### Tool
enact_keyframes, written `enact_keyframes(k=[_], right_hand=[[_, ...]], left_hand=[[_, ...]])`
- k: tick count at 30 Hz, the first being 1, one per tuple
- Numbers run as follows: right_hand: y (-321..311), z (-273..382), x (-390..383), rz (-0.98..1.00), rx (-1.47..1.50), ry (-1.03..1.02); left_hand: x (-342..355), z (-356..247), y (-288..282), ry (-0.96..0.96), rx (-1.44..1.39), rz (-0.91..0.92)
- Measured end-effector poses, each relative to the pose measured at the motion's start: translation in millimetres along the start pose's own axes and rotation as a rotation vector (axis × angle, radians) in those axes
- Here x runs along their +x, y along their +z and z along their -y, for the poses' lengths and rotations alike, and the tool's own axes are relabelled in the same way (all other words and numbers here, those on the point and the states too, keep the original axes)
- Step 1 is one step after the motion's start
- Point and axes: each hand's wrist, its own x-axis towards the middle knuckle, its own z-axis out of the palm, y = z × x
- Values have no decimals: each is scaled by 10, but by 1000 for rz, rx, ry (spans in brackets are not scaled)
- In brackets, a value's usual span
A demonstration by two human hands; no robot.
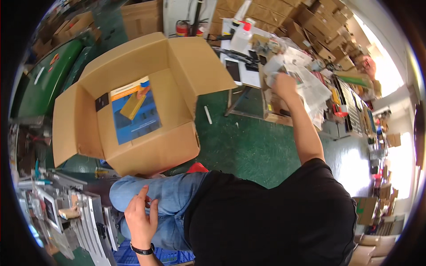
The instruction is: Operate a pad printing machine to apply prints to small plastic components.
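My left hand (140, 221), with a black watch on its wrist, hovers over my jeans (166, 195). Its fingers are loosely bent and apart, and nothing is in them. Far to the right, my right arm reaches out to a cluttered workbench. There my right hand (285, 86) is closed beside a whitish cylindrical thing (274, 64); what its fingers hold is hidden. In front of me to the left stands an open cardboard box (177, 95). Inside it lie a blue and orange printed booklet (136, 113) and a small black flat piece (102, 102).
The bench carries a white bottle with a red cap (242, 36), a dark-screened device (233, 70) and crumpled clear plastic (313, 91). A white stick (207, 115) lies on the green floor. Metal profiles (91, 221) crowd the lower left; a green machine (46, 75) stands beyond the box.
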Motion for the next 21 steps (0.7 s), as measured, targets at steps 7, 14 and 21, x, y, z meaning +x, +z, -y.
enact_keyframes(k=[7,14,21], right_hand=[[-773,1310,-413,-291,582,-494],[-1476,4264,-928,138,1276,-1446],[-1928,7474,-1284,250,1425,-1643]], left_hand=[[-59,127,-284,15,116,-64],[-497,28,-847,-271,182,-435],[-1026,-56,-1204,-587,261,-695]])
